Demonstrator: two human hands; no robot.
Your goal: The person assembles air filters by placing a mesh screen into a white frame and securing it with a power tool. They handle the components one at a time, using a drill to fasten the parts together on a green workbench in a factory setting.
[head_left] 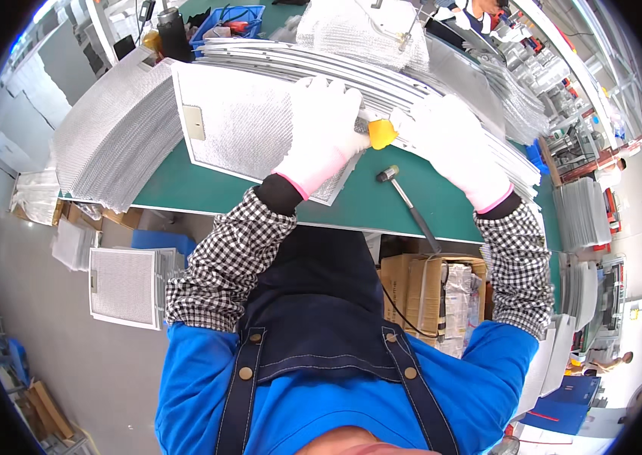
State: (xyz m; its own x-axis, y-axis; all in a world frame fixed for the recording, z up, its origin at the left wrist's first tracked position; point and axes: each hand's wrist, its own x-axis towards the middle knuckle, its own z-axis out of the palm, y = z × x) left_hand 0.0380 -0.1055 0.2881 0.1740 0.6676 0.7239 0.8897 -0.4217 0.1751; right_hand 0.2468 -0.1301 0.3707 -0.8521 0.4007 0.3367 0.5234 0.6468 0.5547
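A silver mesh panel (pixel 241 117) with a thin metal frame and a small tan plate lies tilted on the green bench. My left hand (pixel 327 125), in a white glove, rests over its right part with the fingers bent at the frame. A small yellow piece (pixel 383 134) sits between my hands, touching my left thumb and the fingertips of my right hand (pixel 453 144). My gloved right fingers close in at that piece, above long metal strips (pixel 321 68); glare blurs their outline. Nearer the bench edge lies a hammer (pixel 410 206) with a dark grip.
Stacked mesh sheets (pixel 116 133) stand at the left of the bench (pixel 177 186). A blue bin (pixel 230 19) and a dark bottle (pixel 174 34) are behind. Framed panels (pixel 125 287) stand below left. Under the bench is a cardboard box (pixel 412 292). A person (pixel 480 14) is at the far side.
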